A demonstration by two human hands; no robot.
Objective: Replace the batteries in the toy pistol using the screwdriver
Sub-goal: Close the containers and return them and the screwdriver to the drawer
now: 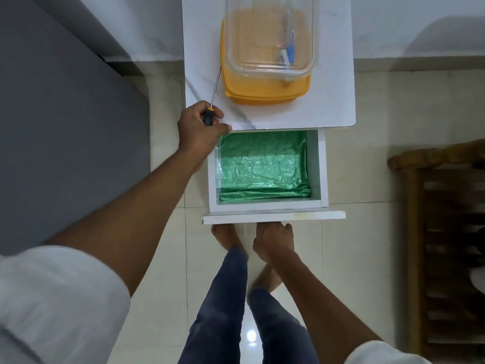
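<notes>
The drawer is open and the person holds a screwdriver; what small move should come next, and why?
Probably push the drawer shut with the right hand, which grips under its front. The left hand already grips the screwdriver, and only a green liner shows inside, so nothing more seems needed there.

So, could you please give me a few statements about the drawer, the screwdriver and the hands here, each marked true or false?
1. The left hand grips the screwdriver by its handle. True.
2. The drawer is closed. False: it is pulled out, showing a green lining.
3. The right hand is at the drawer's front panel. True.
4. The clear container sits inside the drawer. False: it rests on the yellow container on the cabinet top.
5. The toy pistol lies in the drawer. False: only the lining shows there.
</notes>
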